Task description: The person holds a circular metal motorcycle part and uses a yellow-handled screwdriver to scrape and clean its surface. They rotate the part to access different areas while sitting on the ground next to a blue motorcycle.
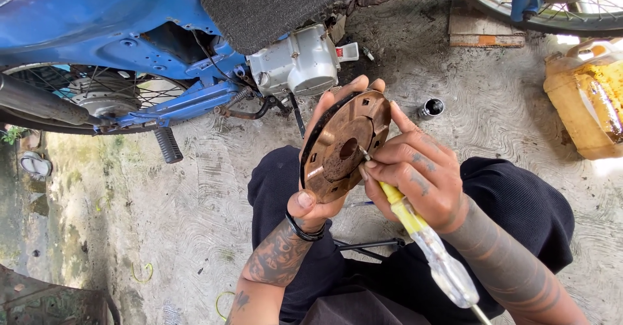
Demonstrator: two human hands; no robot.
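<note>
Seated on a concrete floor (519, 117), a person's left hand (318, 201) grips a rusty round plate (344, 144) upright above the knees while the right hand (418, 172) clasps a yellow-handled screwdriver (422, 234), tip at the plate's hub; prying there likely demands steady pressure. Beyond stands a blue motorcycle (97, 26).

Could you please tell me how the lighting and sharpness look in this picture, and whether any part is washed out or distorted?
Head view: soft, even daylight with no hard shadows; the disc and both hands, left and right, are sharp; the right edge by the yellow jug and the wheel above it is blown out; the wide lens bends the scene toward the edges; the screwdriver handle glints slightly.
</note>
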